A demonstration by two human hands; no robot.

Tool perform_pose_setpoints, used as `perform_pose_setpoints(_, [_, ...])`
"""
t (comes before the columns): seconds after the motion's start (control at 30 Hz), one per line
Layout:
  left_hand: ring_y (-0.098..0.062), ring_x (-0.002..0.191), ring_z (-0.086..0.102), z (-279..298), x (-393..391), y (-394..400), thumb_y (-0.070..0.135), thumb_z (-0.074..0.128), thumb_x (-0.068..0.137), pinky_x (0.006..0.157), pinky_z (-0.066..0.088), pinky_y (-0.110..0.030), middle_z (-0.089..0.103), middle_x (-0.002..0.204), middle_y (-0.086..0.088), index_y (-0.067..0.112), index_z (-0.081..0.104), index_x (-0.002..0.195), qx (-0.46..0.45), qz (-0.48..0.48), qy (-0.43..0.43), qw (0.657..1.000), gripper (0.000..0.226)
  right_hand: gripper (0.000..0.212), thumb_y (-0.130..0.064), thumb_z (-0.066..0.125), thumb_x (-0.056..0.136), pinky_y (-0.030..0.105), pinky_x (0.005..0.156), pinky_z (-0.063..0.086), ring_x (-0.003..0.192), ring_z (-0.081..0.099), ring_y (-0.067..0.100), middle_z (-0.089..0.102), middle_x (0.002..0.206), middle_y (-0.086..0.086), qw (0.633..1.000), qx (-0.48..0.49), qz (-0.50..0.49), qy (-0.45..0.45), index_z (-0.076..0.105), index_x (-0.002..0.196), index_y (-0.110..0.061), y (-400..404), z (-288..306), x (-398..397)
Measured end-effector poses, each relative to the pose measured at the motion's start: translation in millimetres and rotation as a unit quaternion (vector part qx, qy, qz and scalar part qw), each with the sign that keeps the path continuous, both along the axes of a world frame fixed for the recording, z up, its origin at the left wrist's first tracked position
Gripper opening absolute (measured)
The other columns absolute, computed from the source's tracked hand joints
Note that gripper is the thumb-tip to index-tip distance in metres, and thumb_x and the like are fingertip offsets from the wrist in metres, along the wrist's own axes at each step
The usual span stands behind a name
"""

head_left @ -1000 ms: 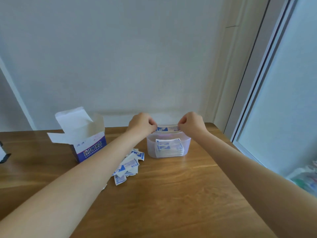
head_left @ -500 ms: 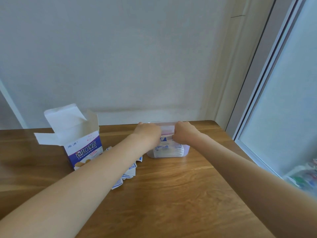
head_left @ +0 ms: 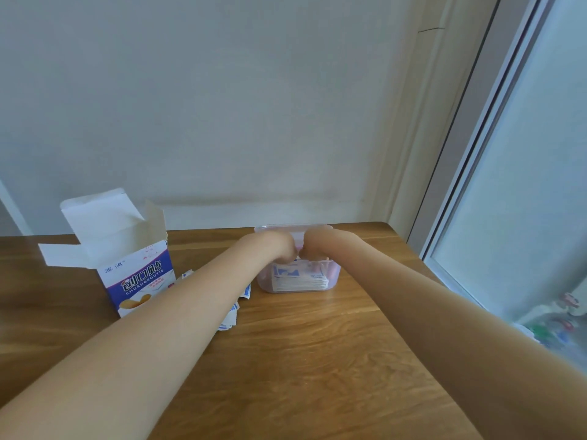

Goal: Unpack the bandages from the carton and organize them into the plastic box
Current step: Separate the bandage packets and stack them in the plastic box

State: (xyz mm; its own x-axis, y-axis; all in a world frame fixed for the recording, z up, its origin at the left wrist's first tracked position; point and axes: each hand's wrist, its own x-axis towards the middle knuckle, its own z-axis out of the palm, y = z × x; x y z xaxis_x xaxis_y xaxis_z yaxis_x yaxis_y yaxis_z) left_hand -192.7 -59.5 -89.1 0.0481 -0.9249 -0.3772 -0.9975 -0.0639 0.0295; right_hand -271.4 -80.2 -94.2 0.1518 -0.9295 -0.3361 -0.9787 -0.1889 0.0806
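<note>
Both hands are down in the mouth of the small translucent plastic box, which sits on the brown wooden tabletop near the wall. The left hand and the right hand meet knuckle to knuckle over the box; their fingers curl downward and are hidden behind the knuckles, so I cannot tell whether either hand is clamped on a bandage or just pressing on the stack. Through the box wall a flat stack of white-and-blue wrapped bandages shows, lying fairly level.

The open white-and-purple cardboard carton stands upright to the left, flaps raised, well apart from the box. Between carton and box, loose wrapped bandages lie scattered on the tabletop, mostly hidden under the left forearm.

Judging from this, the risks are:

1. The box looks light, and 2 hands pushing down off-centre could tip or slide it toward the wall.
2. The left forearm hangs right over the loose bandages; drawing it back low could sweep them across the tabletop or off its edge.
3. Slick wrappers pressed unevenly may fan out, leaving the stack skewed and less room for the rest
</note>
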Motion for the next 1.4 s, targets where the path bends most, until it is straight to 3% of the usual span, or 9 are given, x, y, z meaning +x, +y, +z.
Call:
perform_pose_setpoints(0.07, [-0.029, 0.111, 0.060, 0, -1, 0, 0.020, 0.032, 0.100, 0.096, 0.047, -0.034, 0.055, 0.127, -0.016, 0.001, 0.041, 0.134, 0.001, 0.005, 0.004, 1.000, 0.040, 0.042, -0.026, 0.030, 0.101, 0.034, 0.105, 0.033, 0.120, 0.046, 0.030, 0.057, 0.108, 0.016, 1.000, 0.017, 0.006, 0.008, 0.042, 0.135, -0.005, -2, 0, 3])
perform_pose_setpoints(0.13, [-0.030, 0.111, 0.060, 2, -2, 2, 0.021, 0.031, 0.100, 0.094, 0.047, -0.033, 0.055, 0.127, -0.018, -0.002, 0.038, 0.134, 0.003, 0.013, 0.025, 1.000, 0.041, 0.043, -0.029, 0.029, 0.102, 0.033, 0.103, 0.035, 0.113, 0.048, 0.026, 0.053, 0.129, 0.012, 0.999, 0.020, 0.030, 0.011, 0.042, 0.136, -0.007, -4, -1, 3])
perform_pose_setpoints(0.3, [-0.030, 0.116, 0.056, -1, -3, 5, 0.021, 0.028, 0.102, 0.094, 0.044, -0.031, 0.053, 0.130, -0.020, -0.004, 0.035, 0.137, 0.005, 0.010, 0.045, 0.999, 0.043, 0.040, -0.025, 0.028, 0.101, 0.034, 0.098, 0.036, 0.093, 0.036, 0.021, 0.039, 0.073, 0.002, 0.999, 0.013, 0.035, 0.005, 0.042, 0.136, -0.011, -8, -2, 3])
perform_pose_setpoints(0.53, [-0.027, 0.115, 0.056, 0, -2, 2, 0.025, 0.027, 0.102, 0.096, 0.042, -0.031, 0.060, 0.116, -0.015, 0.001, 0.043, 0.133, 0.006, -0.017, 0.032, 0.999, 0.042, 0.030, -0.014, 0.038, 0.098, 0.033, 0.099, 0.040, 0.118, 0.053, 0.027, 0.056, 0.126, 0.011, 0.999, -0.033, 0.032, 0.002, 0.053, 0.121, -0.002, 5, 7, 1])
perform_pose_setpoints(0.8, [-0.031, 0.101, 0.059, 13, 50, 36, 0.017, 0.043, 0.090, 0.078, 0.038, -0.029, 0.066, 0.103, -0.012, 0.013, 0.063, 0.095, -0.291, -0.073, 0.021, 0.954, 0.021, 0.024, -0.012, 0.043, 0.091, 0.031, 0.068, 0.036, 0.102, 0.059, 0.036, 0.061, 0.111, 0.017, 0.952, -0.239, 0.116, -0.151, 0.060, 0.107, -0.004, 51, 35, 25])
perform_pose_setpoints(0.93, [-0.026, 0.090, 0.061, -8, 98, 65, 0.016, 0.048, 0.085, 0.069, 0.045, -0.032, 0.067, 0.092, -0.006, 0.013, 0.063, 0.089, -0.196, -0.069, 0.042, 0.977, 0.016, 0.018, -0.012, 0.042, 0.091, 0.033, 0.070, 0.040, 0.092, 0.057, 0.033, 0.062, 0.098, 0.014, 0.937, -0.143, 0.239, -0.212, 0.060, 0.089, -0.012, 69, -7, 49])
perform_pose_setpoints(1.07, [-0.017, 0.081, 0.054, -32, 130, 88, 0.035, 0.063, 0.082, 0.064, 0.040, -0.026, 0.060, 0.093, -0.003, 0.014, 0.058, 0.097, -0.095, -0.066, 0.038, 0.993, 0.027, 0.040, -0.020, 0.055, 0.089, 0.034, 0.092, 0.043, 0.114, 0.052, 0.025, 0.051, 0.128, 0.007, 0.932, -0.048, 0.275, -0.229, 0.050, 0.129, -0.014, 84, -44, 66])
perform_pose_setpoints(1.27, [-0.009, 0.083, 0.052, -59, 142, 104, 0.037, 0.066, 0.082, 0.069, 0.046, -0.027, 0.057, 0.106, 0.005, 0.023, 0.047, 0.114, -0.144, -0.038, 0.103, 0.983, 0.040, 0.023, -0.017, 0.059, 0.088, 0.031, 0.077, 0.051, 0.091, 0.061, 0.021, 0.065, 0.109, 0.008, 0.934, -0.085, 0.238, -0.253, 0.059, 0.110, -0.011, 85, -50, 68])
perform_pose_setpoints(1.4, [-0.009, 0.084, 0.055, -63, 139, 100, 0.033, 0.065, 0.083, 0.063, 0.039, -0.020, 0.063, 0.107, 0.003, 0.024, 0.046, 0.122, -0.163, 0.001, 0.188, 0.969, 0.044, 0.017, -0.017, 0.059, 0.088, 0.021, 0.055, 0.046, 0.055, 0.060, 0.013, 0.070, 0.084, 0.009, 0.926, -0.057, 0.175, -0.330, 0.052, 0.073, -0.019, 82, -45, 62])
